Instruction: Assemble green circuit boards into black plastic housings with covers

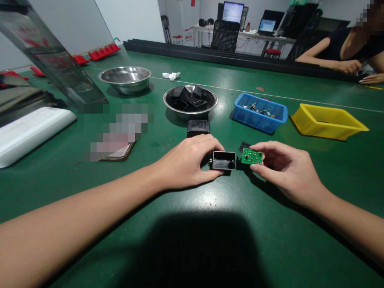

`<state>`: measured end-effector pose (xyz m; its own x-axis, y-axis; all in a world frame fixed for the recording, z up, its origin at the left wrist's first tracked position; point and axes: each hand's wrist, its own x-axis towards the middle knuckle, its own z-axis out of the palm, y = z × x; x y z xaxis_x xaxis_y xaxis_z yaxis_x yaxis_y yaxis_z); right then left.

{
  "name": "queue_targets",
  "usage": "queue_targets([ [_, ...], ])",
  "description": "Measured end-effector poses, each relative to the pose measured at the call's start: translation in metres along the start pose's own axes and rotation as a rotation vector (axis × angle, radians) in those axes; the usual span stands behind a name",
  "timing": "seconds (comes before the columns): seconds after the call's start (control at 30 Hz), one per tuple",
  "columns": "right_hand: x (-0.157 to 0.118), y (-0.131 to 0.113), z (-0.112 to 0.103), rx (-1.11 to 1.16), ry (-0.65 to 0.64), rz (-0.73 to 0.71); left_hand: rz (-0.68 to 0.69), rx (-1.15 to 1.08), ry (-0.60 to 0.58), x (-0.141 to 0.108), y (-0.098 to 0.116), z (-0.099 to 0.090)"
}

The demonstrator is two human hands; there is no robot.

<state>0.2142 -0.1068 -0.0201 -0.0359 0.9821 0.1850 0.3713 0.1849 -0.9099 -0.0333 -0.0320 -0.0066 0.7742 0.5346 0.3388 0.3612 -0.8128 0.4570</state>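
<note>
While your left hand [195, 158] steadies an open black case [224, 161], your right hand [285, 168] holds a green circuit board [252, 156] just beside it. The case is a small rectangular shell, its open side facing you, with a dark, ribbed-looking interior and small shiny bits at its left edge. The board's green face is dotted with solder points and a few dark spots; a black piece [244, 146] shows behind its upper left corner, though you cannot tell whether the two are joined.

Your left thumb and fingers curve partway closed around the left of the case, gripping it. Your right thumb and fingertips pinch the board's right end. The case and board sit close together between your hands, apart by a narrow gap.

Beyond your left hand stands another black case [198, 126], near a steel bowl [181, 115] heaped with similar ones. The blue bin [255, 121] holds small loose parts; the contents of the yellow bin [324, 130] are hard to make out.
</note>
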Motion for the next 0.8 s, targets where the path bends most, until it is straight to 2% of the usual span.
queue_targets([
  [0.8,-0.0005,0.0011,0.0003,-0.007,0.01,-0.01,0.003,-0.001,-0.001,-0.0005,-0.0018,0.0011],
])
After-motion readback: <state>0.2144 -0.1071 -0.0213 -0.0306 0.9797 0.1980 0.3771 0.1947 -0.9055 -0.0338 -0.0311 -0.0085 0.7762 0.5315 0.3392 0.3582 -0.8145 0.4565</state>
